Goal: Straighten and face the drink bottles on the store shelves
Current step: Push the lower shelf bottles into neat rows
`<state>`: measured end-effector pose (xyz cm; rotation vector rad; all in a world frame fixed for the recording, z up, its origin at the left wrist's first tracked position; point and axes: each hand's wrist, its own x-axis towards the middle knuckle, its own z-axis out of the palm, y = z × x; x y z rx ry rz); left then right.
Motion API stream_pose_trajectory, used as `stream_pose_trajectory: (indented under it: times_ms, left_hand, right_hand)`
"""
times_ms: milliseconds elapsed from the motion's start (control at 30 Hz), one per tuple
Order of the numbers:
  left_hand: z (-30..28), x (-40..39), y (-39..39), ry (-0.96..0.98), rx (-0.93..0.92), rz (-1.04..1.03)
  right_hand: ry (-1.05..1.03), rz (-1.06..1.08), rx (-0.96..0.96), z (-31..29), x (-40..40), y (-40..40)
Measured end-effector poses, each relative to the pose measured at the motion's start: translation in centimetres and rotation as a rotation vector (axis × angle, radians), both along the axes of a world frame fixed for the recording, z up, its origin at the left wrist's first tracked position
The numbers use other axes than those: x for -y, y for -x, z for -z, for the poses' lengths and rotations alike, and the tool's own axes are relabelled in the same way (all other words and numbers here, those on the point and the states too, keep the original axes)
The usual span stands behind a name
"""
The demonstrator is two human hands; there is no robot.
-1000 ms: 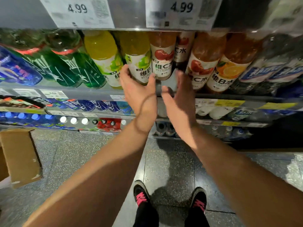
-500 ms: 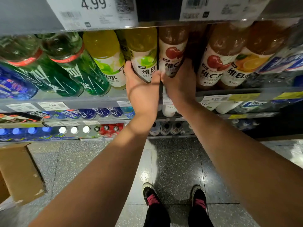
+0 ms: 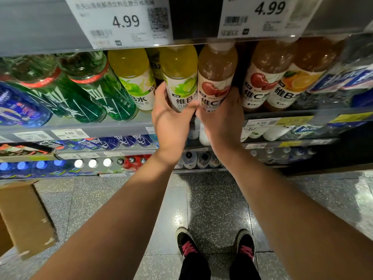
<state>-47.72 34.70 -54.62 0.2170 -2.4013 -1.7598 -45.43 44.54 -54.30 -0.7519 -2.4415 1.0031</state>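
Observation:
My left hand (image 3: 171, 120) grips the base of a yellow-green vitamin B bottle (image 3: 180, 75) with a lime label. Right beside it, my right hand (image 3: 221, 118) grips the base of a brown vitamin C bottle (image 3: 217, 73) with a cherry label. Both bottles stand at the front of the shelf (image 3: 80, 126), touching each other, labels facing me. Another lime bottle (image 3: 133, 77) stands to the left. A second cherry bottle (image 3: 264, 77) and an orange-label bottle (image 3: 298, 77) stand to the right, with a dark gap between them and the held cherry bottle.
Green bottles (image 3: 90, 87) and a blue bottle (image 3: 18, 110) fill the shelf's left; blue-labelled clear bottles (image 3: 347, 77) fill the right. Price tags (image 3: 125, 23) hang on the shelf edge above. Lower shelves hold more drinks. A cardboard box (image 3: 22, 217) sits on the floor at left.
Both hands have risen from the shelf edge to the two middle bottles and taken hold of them. The cherry bottle has come forward to the shelf front beside the lime one.

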Motion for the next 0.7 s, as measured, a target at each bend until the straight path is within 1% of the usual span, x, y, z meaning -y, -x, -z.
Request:
stream_pose_trajectory:
  times_ms: [133,367,433,567,700]
  left_hand:
    - [-0.2,-0.3,-0.3,-0.009,-0.002,0.044]
    - [-0.3,-0.8,0.5,-0.114,0.075,0.110]
    - [-0.3,-0.7,0.7,-0.103,0.083,0.141]
    - [-0.3,-1.2,0.5,-0.093,0.092,0.162]
    - [-0.3,-1.4,0.2,-0.110,0.088,0.165]
  right_hand:
    - [0.001,0.033,-0.028,-0.2,-0.2,-1.0]
    - [-0.007,0.053,-0.070,-0.5,-0.8,-2.2]
    - [0.006,0.056,-0.080,-0.4,-0.8,-2.7]
    - [0.067,0.063,-0.116,-0.3,-0.9,-3.3]
    - [0.182,0.107,-0.226,-0.8,-1.1,-3.8]
